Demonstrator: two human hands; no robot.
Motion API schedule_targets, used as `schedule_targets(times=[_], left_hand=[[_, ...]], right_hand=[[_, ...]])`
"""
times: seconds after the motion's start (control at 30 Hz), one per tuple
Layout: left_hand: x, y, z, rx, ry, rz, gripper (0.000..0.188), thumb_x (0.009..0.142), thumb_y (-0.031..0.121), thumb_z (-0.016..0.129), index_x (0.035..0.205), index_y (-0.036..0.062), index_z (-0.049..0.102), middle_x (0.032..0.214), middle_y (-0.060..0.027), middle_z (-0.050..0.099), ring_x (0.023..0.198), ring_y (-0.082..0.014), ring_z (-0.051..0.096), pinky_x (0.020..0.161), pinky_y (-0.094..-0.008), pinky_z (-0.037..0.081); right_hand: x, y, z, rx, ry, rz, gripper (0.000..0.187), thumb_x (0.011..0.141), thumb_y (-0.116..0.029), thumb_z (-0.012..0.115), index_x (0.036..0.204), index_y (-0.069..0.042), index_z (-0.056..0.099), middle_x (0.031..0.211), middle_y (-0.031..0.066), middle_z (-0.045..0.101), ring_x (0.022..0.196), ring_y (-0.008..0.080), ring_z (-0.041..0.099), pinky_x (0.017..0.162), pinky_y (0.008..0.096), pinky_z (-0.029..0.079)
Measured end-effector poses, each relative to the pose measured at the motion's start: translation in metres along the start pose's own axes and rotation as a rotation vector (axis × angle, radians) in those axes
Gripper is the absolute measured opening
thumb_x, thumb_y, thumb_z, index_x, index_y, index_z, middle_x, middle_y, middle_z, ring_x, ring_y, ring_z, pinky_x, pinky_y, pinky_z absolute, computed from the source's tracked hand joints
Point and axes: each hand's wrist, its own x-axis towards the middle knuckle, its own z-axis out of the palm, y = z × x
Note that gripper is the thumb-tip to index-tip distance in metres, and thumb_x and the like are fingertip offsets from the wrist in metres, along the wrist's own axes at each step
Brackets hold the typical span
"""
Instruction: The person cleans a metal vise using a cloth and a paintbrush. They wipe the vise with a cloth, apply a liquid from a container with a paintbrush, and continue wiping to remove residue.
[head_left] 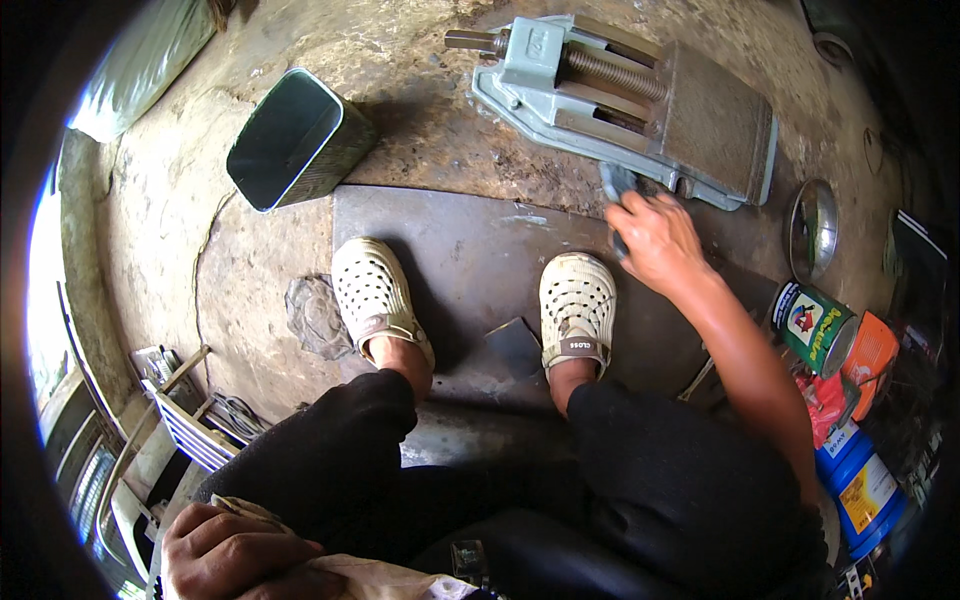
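Note:
A light blue-grey machine vise (560, 75) with a bare metal screw and flat brown jaw block lies on the ground ahead. At its near side, my right hand (660, 240) is closed around a thin dark grey-blue piece (620, 182). The piece sits against or just beside the vise's lower edge; blur hides what kind it is. My left hand (235, 555) rests low at the left by my lap, fingers curled over a beige cloth (385, 578). A dark square sheet (515, 348) lies between my shoes.
A dark metal plate (460, 225) lies under my feet. An open dark square container (330, 165) stands ahead left, with a crumpled rag (318, 315) nearer. At right are a round metal dish (812, 230), a green can (815, 325) and a blue container (860, 490).

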Motion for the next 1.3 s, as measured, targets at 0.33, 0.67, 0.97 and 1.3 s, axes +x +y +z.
schedule_targets(times=[0.33,0.67,0.97,1.3], left_hand=[[0.006,0.009,-0.001,0.035,-0.022,0.035,0.024,0.08,0.014,0.072,0.098,0.0021,0.063,0.09,-0.0175,0.065,0.077,-0.034,0.066,0.069,-0.0427,0.054],[0.006,0.006,0.011,0.079,0.038,0.001,0.025,0.077,0.025,0.075,0.089,0.0056,0.063,0.084,-0.0128,0.064,0.07,-0.0286,0.064,0.065,-0.0399,0.051],[0.003,0.005,0.018,0.114,0.117,-0.013,0.032,0.071,0.037,0.079,0.077,0.0097,0.063,0.076,-0.0071,0.063,0.06,-0.0223,0.062,0.058,-0.0367,0.047],[-0.011,-0.001,0.023,0.114,0.127,0.015,0.039,0.073,0.044,0.077,0.078,0.0079,0.063,0.073,-0.0082,0.061,0.059,-0.0231,0.061,0.058,-0.0371,0.047]], right_hand=[[0.036,-0.033,0.031,0.164,0.208,-0.229,0.018,0.078,-0.003,0.061,0.094,-0.008,0.061,0.093,0.0118,0.062,0.082,0.0286,0.066,0.078,0.0421,0.047],[-0.048,0.025,0.013,-0.046,0.206,0.156,0.018,0.074,-0.011,0.071,0.091,-0.01,0.063,0.085,0.0099,0.058,0.077,0.0303,0.064,0.074,0.0438,0.05],[0.012,0.004,0.019,0.179,0.186,-0.148,0.042,0.064,-0.009,0.078,0.102,-0.01,0.062,0.094,0.0098,0.059,0.084,0.0296,0.065,0.08,0.042,0.048],[-0.037,0.002,0.012,0.534,0.456,0.004,0.023,0.082,-0.007,0.069,0.105,-0.003,0.07,0.088,0.0103,0.065,0.076,0.0253,0.063,0.069,0.0354,0.048]])
